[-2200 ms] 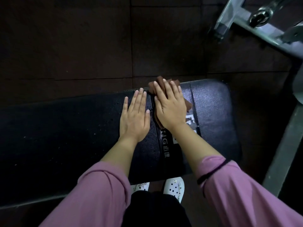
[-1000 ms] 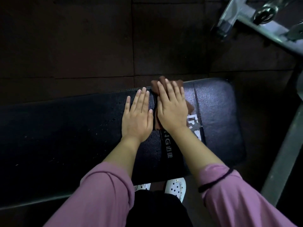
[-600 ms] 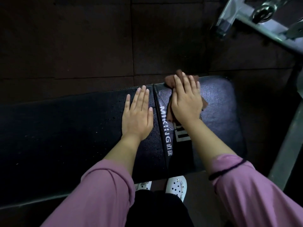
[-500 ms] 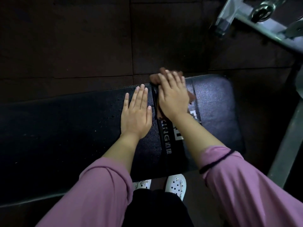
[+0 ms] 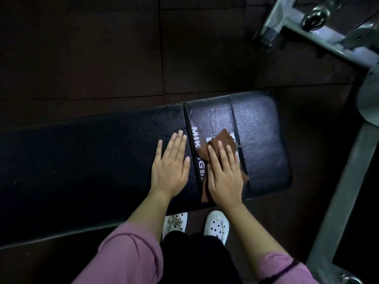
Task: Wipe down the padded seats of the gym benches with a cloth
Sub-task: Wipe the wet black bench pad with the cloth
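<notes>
Head view, looking down: a long black padded vinyl bench (image 5: 256, 140) runs left to right across the frame, its right end section seamed and printed with white lettering. A crumpled brown cloth (image 5: 220, 140) lies on that lettered section, directly under the right hand (image 5: 224, 173).

Hand state: right hand flat, fingers straight and close together, palm pressing the cloth into the pad; nothing is gripped or pinched. Cloth shows beyond the fingertips on the far side and along both edges of the hand. Left hand (image 5: 171, 166) also flat, fingers extended, resting bare on the pad just left of the seam; it touches no cloth and appears to serve as a brace.

Governing relation: the bench's long axis lies across the person's body, and the cloth sits near the near edge of the end section. The right hand alone is on the cloth. Unwiped-looking area lies away from the fingers toward the far edge and further right toward the rounded end; the next stroke, in my judgement, would go there.

Surface: fine droplets or specks are visible on the pad left of the seam. The wide stretch of pad to the left looks outstanding.

Surroundings: dark rubber floor tiles (image 5: 102, 48), a grey metal machine frame (image 5: 320, 31) at upper right, white perforated clogs (image 5: 217, 224) below the bench edge.
</notes>
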A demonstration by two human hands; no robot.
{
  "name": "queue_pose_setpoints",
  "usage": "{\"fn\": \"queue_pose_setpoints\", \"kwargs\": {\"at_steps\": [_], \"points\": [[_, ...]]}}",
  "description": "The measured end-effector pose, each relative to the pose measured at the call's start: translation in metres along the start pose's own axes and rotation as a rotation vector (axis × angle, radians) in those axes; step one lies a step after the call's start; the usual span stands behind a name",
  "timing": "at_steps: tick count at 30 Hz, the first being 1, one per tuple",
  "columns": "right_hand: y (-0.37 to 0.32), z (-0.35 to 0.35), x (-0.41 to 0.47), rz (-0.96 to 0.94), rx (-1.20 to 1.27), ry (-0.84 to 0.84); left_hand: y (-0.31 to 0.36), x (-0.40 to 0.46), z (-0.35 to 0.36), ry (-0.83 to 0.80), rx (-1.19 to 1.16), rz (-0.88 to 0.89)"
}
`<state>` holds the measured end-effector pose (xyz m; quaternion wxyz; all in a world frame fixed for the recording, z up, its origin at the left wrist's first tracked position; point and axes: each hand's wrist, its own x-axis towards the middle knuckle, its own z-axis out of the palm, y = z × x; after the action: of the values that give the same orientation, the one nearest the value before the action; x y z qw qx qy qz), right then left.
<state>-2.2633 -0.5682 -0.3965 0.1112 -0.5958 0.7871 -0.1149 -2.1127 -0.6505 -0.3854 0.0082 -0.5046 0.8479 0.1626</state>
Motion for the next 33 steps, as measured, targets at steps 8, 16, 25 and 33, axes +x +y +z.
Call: {"fn": "queue_pose_setpoints", "kwargs": {"at_steps": [8,16,25,33], "points": [[0.003,0.003,-0.006,0.067,-0.053,0.042,0.004,-0.028,0.016,-0.036,0.043,-0.012],[-0.027,0.015,0.001,0.014,-0.052,0.062,0.004,-0.027,0.016,0.015,0.02,-0.003],[0.033,-0.009,-0.036,0.054,-0.119,0.031,0.005,-0.029,0.016,0.007,0.012,-0.012],[-0.02,0.01,-0.007,0.088,-0.072,-0.015,0.003,-0.029,0.016,0.02,-0.032,0.002]]}}
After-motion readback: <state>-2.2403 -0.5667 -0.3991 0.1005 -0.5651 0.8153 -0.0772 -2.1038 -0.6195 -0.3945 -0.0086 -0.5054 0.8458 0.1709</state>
